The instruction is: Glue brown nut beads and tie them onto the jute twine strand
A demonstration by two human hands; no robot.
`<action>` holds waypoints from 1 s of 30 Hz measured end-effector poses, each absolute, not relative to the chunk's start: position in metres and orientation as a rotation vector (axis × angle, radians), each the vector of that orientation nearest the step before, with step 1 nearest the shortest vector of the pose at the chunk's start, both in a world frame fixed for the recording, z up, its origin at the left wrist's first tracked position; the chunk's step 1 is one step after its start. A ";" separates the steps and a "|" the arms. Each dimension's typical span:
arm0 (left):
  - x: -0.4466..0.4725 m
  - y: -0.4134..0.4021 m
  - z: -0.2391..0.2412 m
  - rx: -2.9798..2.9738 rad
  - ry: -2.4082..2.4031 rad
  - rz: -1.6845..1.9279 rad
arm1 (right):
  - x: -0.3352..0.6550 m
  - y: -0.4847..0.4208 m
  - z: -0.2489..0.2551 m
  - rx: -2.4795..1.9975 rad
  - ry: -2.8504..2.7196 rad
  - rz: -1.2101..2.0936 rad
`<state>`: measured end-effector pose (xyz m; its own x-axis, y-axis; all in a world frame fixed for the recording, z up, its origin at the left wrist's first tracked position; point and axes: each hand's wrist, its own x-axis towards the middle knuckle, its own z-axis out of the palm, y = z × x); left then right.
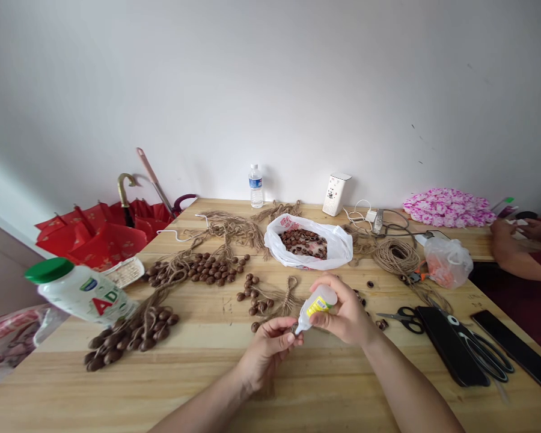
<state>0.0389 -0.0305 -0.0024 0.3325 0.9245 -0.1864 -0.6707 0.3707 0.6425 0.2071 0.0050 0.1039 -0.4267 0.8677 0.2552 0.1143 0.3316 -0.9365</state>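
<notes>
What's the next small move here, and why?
Probably a light squeeze of the small yellow-labelled translucent plastic bottle: the right hand holds it with its white nozzle angled down at the small dark piece that the left hand pinches, though contact is unclear.

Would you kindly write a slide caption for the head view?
Right hand holds a squeeze bottle nozzle-down at the left hand over a wooden table.

My feed shows a yellow-labelled, whitish squeeze bottle [318,305]. I see brown shells [301,240], a green cap [49,270] and a mottled pink-and-white bundle [448,207].
</notes>
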 end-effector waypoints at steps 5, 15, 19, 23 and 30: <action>0.039 -0.030 -0.002 0.503 0.589 1.094 | 0.206 0.005 0.105 -0.883 -1.827 1.131; 0.039 -0.031 -0.001 0.484 0.569 1.103 | 0.209 0.005 0.107 -0.878 -1.851 1.085; 0.039 -0.031 0.001 0.491 0.558 1.103 | 0.209 0.005 0.107 -0.874 -1.861 1.071; 0.039 -0.031 0.000 0.492 0.545 1.098 | 0.210 0.005 0.107 -0.866 -1.866 1.076; 0.039 -0.030 -0.003 0.505 0.524 1.088 | 0.213 0.006 0.109 -0.839 -1.880 1.085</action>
<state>0.0391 -0.0303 -0.0033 0.3693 0.9173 -0.1488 -0.6884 0.3776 0.6193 0.2126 0.0061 0.1088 -0.4673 0.8302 0.3040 0.1523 0.4143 -0.8973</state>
